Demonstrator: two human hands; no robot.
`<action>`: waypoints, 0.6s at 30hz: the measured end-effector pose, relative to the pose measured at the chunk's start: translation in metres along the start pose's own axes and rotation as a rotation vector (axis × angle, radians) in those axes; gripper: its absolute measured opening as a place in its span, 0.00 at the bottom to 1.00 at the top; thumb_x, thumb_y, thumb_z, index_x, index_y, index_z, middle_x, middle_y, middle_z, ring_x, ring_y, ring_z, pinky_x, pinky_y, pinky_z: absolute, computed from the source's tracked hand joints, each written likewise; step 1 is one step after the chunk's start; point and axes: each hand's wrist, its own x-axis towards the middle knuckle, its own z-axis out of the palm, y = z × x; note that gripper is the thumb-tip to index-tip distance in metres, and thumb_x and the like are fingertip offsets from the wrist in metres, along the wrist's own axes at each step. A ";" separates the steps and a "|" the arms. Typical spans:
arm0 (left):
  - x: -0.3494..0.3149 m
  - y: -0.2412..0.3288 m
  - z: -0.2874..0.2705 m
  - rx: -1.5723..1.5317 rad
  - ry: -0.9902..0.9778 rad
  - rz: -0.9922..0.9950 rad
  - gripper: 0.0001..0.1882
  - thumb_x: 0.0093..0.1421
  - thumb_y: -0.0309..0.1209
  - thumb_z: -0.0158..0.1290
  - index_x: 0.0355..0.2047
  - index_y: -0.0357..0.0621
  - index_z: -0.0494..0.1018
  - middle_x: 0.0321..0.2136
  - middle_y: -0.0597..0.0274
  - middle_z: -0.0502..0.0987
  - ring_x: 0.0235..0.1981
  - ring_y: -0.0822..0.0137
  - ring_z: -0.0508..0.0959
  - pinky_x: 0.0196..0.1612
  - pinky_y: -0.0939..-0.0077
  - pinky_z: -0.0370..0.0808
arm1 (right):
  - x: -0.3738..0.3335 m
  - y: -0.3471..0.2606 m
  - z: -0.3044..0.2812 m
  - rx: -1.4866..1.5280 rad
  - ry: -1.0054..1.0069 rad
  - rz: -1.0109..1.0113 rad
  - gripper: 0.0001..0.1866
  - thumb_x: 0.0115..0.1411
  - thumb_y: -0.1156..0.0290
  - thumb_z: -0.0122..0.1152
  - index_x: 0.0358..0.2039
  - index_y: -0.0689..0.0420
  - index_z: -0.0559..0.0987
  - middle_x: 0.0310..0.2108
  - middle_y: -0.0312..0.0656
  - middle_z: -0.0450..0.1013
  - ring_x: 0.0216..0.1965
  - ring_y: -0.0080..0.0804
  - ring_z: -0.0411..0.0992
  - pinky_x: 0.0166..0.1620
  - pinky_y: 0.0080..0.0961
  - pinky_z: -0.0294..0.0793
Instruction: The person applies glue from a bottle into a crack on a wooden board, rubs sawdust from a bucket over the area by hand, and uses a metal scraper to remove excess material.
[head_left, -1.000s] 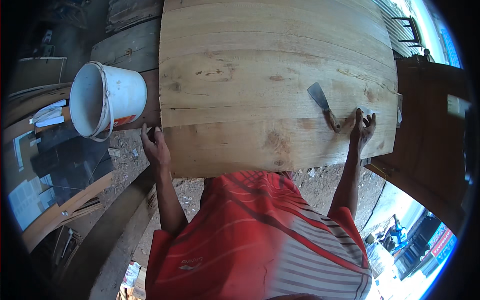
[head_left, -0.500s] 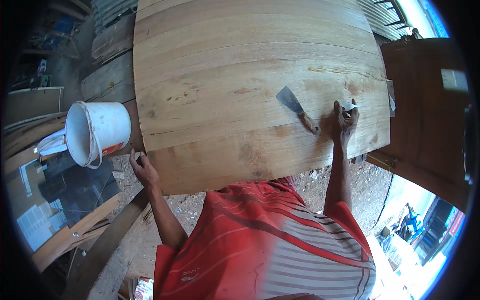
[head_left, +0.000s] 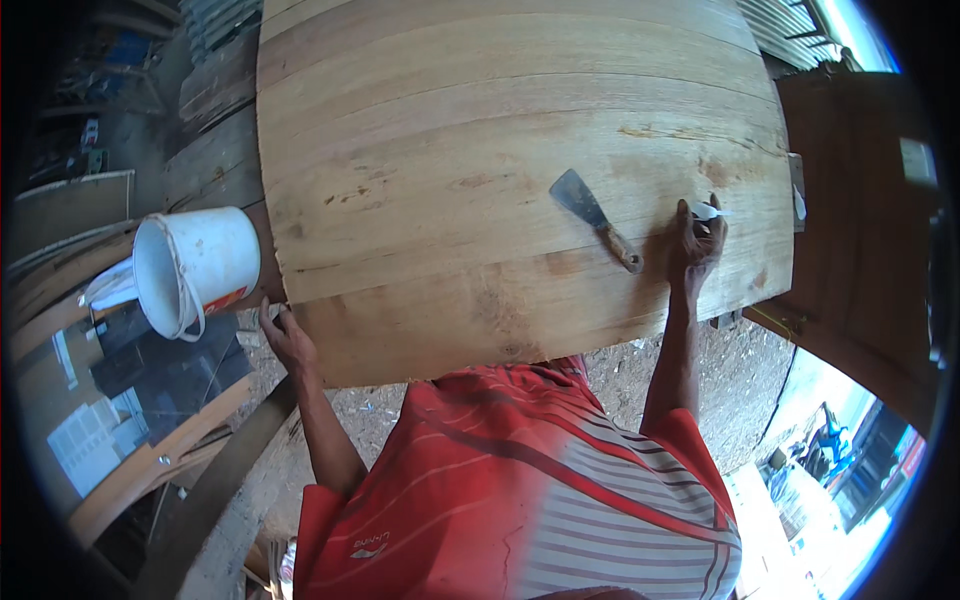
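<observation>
A wide panel of joined wooden boards (head_left: 420, 230) spreads in front of me, with cracks and knots in its surface. Pinched in my right hand (head_left: 700, 240), above the panel's right part, is a small white object with a thin pointed tip (head_left: 706, 211); the fingers hide much of it. Left of that hand lies a putty knife (head_left: 597, 220), its grey blade angled away from me and its worn wooden handle towards me. My left hand (head_left: 290, 340) is at the panel's near left edge, thumb and forefinger apart, just below a white bucket.
The white bucket (head_left: 215, 255) lies tilted at the left, its handle hanging down. Beyond it are dark timber beams (head_left: 215, 175) and a board with papers (head_left: 85, 445). A brown wooden piece (head_left: 850, 220) stands along the right. Rough ground (head_left: 370, 415) shows below the panel.
The view has shifted slightly, so the panel's right edge sits farther right. My right hand still grips the white object, and the putty knife stays where it lay.
</observation>
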 end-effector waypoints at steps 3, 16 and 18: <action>0.005 -0.007 0.001 -0.026 0.008 -0.009 0.27 0.72 0.37 0.48 0.66 0.36 0.63 0.57 0.44 0.72 0.55 0.54 0.74 0.60 0.63 0.69 | -0.003 -0.004 0.002 0.024 0.020 0.027 0.33 0.62 0.61 0.73 0.63 0.64 0.74 0.46 0.46 0.72 0.38 0.30 0.75 0.41 0.30 0.76; -0.007 0.010 -0.005 -0.058 0.018 -0.079 0.27 0.72 0.38 0.50 0.67 0.39 0.63 0.32 0.60 0.75 0.35 0.67 0.73 0.43 0.68 0.73 | 0.000 -0.011 0.002 -0.028 -0.012 -0.035 0.26 0.66 0.65 0.69 0.60 0.65 0.76 0.43 0.40 0.70 0.36 0.25 0.74 0.35 0.25 0.76; -0.006 0.015 -0.005 -0.062 0.008 -0.113 0.28 0.71 0.39 0.50 0.67 0.39 0.63 0.36 0.57 0.77 0.37 0.65 0.75 0.46 0.67 0.73 | -0.001 -0.017 0.001 0.042 -0.044 0.005 0.24 0.67 0.65 0.69 0.59 0.64 0.77 0.41 0.39 0.71 0.37 0.25 0.74 0.36 0.24 0.76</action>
